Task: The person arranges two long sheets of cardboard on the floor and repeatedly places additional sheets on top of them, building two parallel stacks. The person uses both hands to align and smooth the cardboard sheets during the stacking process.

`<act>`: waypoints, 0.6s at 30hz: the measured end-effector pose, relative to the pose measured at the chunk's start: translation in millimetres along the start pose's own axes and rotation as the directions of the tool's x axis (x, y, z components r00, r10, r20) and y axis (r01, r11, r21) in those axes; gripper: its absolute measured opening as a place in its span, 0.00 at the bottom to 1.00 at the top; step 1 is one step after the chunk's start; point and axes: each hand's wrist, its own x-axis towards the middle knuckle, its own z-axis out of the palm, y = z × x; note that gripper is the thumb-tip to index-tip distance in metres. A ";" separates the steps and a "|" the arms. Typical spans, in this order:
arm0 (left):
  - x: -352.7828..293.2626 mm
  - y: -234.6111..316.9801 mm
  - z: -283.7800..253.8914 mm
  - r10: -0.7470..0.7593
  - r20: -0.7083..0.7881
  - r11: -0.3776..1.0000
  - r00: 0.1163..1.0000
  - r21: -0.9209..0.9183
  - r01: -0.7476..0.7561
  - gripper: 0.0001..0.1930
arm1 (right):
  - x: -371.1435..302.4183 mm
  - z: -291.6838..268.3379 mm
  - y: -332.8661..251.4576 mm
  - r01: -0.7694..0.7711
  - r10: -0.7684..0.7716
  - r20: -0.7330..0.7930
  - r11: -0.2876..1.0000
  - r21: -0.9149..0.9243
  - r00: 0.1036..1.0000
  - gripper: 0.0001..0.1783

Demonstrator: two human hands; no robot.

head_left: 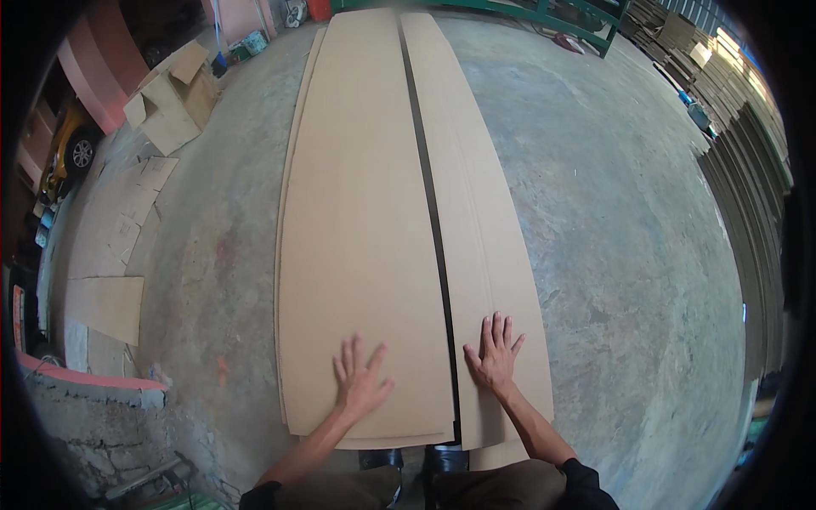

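Two long brown cardboard sheets lie lengthwise in front of me, with a narrow dark gap between them. Over the near part of the wide left sheet (361,212) is my left hand (361,378), fingers spread and slightly blurred; whether it touches the sheet I cannot tell. My right hand (495,355) rests with fingers apart on the narrower right sheet (476,212), near the gap. Neither hand holds anything. More cardboard edges show beneath the left sheet along its left side. Below the near ends are my dark shoes (446,459).
Concrete floor (612,212) runs along both sides. At the left stand an open cardboard box (174,102) and flattened cardboard pieces (106,297). Stacked flat sheets (739,195) line the right side. A green metal frame (527,17) crosses the far end.
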 end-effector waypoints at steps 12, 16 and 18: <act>-88.7 44.9 52.5 0.548 0.321 0.807 0.772 0.040 -0.590 0.55 | 35.3 -0.7 13.5 -0.011 0.010 -0.036 1.000 -0.029 0.999 0.48; -84.1 42.6 46.6 0.547 0.334 0.820 0.768 -0.030 -0.571 0.55 | 42.0 0.1 21.8 -0.007 0.005 -0.048 0.999 -0.040 0.999 0.48; -82.5 38.2 48.5 0.523 0.331 0.846 0.785 -0.089 -0.526 0.54 | 44.0 1.0 22.0 -0.004 0.001 -0.050 0.999 -0.041 0.999 0.48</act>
